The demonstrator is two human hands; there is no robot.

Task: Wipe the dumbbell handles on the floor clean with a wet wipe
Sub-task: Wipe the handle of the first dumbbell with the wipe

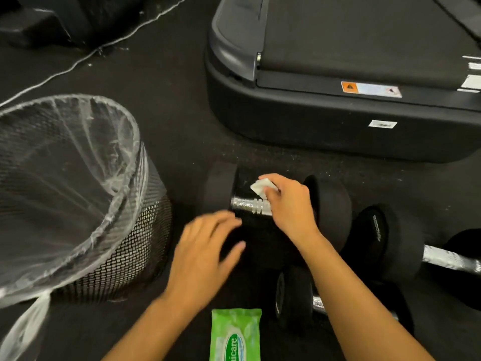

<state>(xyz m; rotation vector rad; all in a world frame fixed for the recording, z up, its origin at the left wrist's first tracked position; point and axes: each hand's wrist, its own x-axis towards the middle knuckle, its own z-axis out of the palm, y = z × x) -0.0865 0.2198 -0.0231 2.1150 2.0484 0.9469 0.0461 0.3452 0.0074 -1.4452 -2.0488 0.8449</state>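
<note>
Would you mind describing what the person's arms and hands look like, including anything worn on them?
Both forearms are bare as far as the frame shows: no sleeves, gloves or wristbands. The left hand and right hand show no rings, watch or bracelet. The left hand is motion-blurred, so small details on its fingers cannot be told.
</note>
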